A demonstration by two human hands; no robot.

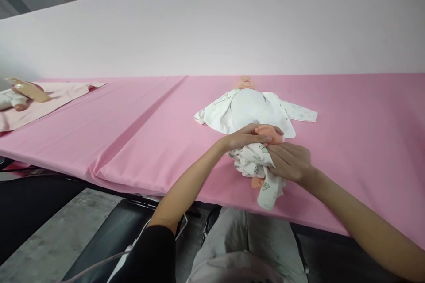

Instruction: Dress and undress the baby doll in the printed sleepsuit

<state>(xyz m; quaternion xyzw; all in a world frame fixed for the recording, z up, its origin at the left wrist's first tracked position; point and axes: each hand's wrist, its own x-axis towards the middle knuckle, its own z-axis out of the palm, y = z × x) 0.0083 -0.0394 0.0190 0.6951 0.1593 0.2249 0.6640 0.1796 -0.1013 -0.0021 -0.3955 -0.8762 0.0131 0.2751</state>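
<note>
A baby doll (246, 82) lies on its back on the pink-covered table, its head toward the wall. It has on a white jacket (217, 112) with a printed pattern, its sleeves spread to both sides. My left hand (247, 137) is closed around one of the doll's feet (269, 133), which sticks up. Bunched around the legs are white printed pants (254, 159), and my right hand (290, 159) pinches their fabric just below that foot. The other foot (257, 182) shows beneath the bunched cloth. One pant leg hangs down near the table's front edge.
At the far left, another doll (20, 99) partly shows on a pale pink cloth (63, 97), with a tan object across it. A white wall (212, 31) runs behind the table (159, 115). Black chairs (113, 230) stand below the front edge.
</note>
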